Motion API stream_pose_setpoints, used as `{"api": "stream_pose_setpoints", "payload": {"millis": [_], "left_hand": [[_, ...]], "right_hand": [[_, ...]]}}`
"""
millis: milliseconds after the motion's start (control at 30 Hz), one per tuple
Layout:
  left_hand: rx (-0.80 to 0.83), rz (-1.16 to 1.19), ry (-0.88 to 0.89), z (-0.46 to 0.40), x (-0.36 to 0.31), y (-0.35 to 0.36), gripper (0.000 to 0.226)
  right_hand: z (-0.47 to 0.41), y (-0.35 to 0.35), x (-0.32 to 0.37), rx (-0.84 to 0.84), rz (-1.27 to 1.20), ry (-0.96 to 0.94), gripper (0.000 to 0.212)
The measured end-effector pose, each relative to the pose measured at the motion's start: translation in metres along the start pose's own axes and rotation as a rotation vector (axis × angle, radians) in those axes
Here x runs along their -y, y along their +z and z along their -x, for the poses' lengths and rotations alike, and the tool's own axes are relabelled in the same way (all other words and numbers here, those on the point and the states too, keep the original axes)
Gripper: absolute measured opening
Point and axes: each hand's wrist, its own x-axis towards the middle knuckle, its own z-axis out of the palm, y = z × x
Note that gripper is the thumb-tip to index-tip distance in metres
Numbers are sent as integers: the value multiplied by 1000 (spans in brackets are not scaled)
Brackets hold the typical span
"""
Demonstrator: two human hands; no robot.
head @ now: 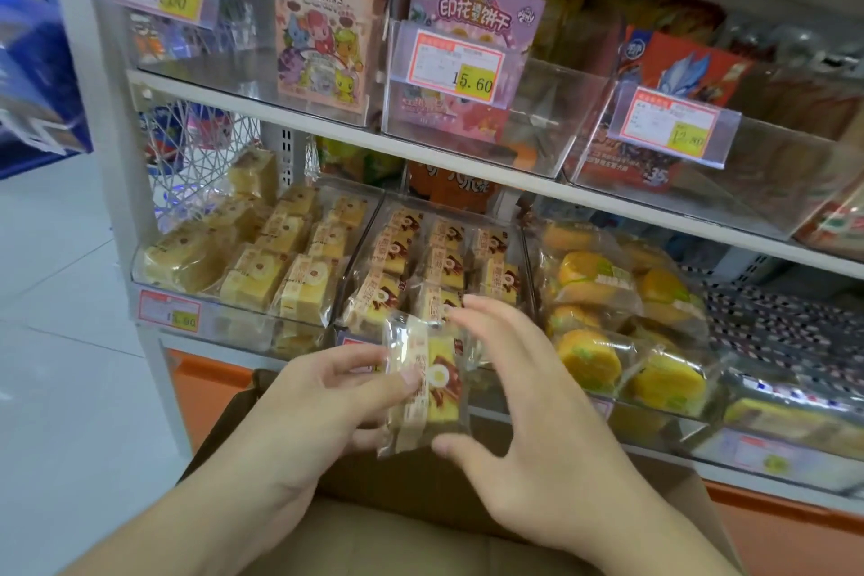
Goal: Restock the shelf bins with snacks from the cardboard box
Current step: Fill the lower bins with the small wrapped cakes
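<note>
Snack: wrapped cake slice [428, 381] in clear plastic, yellow with a red-brown band and a round label, upright between both hands, above the cardboard box and just in front of the middle bin.
Left hand [322, 398]: pinching the packet's left edge, thumb on the front face, fingers behind.
Right hand [523, 393]: spread, thumb tip touching the packet's lower right corner, fingers fanned out behind its upper right edge; not closed around it.
Cardboard box [421, 482]: near, below the hands, flaps open, contents hidden by the arms.
Middle bin [439, 267]: clear, on the lower shelf, filled with rows of matching red-banded slices.
Left bin [252, 262]: plain yellow cake slices, price tag on its front.
Right bin [622, 318]: bagged round orange-yellow cakes.
Upper shelf [421, 150]: clear bins holding cartoon-printed boxes, with yellow price tags clipped on front.
</note>
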Motion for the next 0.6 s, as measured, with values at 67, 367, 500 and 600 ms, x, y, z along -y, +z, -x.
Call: {"api": "stream_pose_setpoints", "payload": {"millis": [67,367,500,600], "left_hand": [[13,-32,10,-5,-1,-3,46],[-247,-943,538,-36,-27,-39,55],[-220,-1445,493,-71,-18,-66,67],[-173,-1446,481,-84,-4,-79,64]], "right_hand": [[-4,2,1,67,75,-65,97],[-69,17,-9,-190,6,32,79],[-160,19,-27,-147,-65,171,76],[-224,26,-44,-92,-18,244,73]]}}
